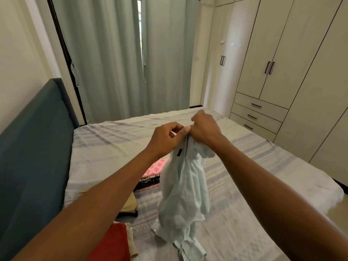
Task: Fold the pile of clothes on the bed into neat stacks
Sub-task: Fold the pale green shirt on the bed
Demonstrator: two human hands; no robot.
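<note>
Both my left hand point(166, 137) and right hand point(204, 127) pinch the pale mint shirt's point(183, 187) top edge, side by side; its length hangs straight down onto the bed point(244, 176).

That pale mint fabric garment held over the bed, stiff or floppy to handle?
Probably very floppy: the pale mint fabric garment hangs in bunched folds from the left hand and right hand. Likely light, since both hands pinch just its top edge.
</note>
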